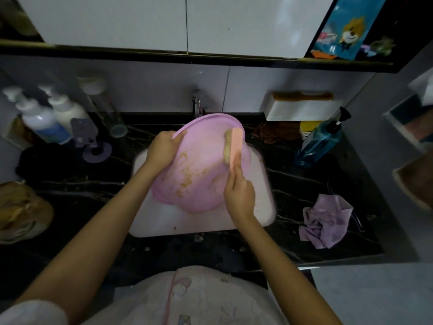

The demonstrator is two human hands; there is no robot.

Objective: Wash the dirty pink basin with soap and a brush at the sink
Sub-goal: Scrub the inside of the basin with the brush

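Observation:
The pink basin stands tilted over the white sink, its inside facing me and streaked with brown dirt. My left hand grips its upper left rim. My right hand holds the handle of an orange-pink brush, whose bristles press against the basin's inner right wall. The faucet shows just behind the basin's top edge.
White pump bottles and a purple stand sit on the dark counter at the left. A blue pump bottle, a brown rag and a white box stand at the right. A crumpled purple cloth lies right of the sink.

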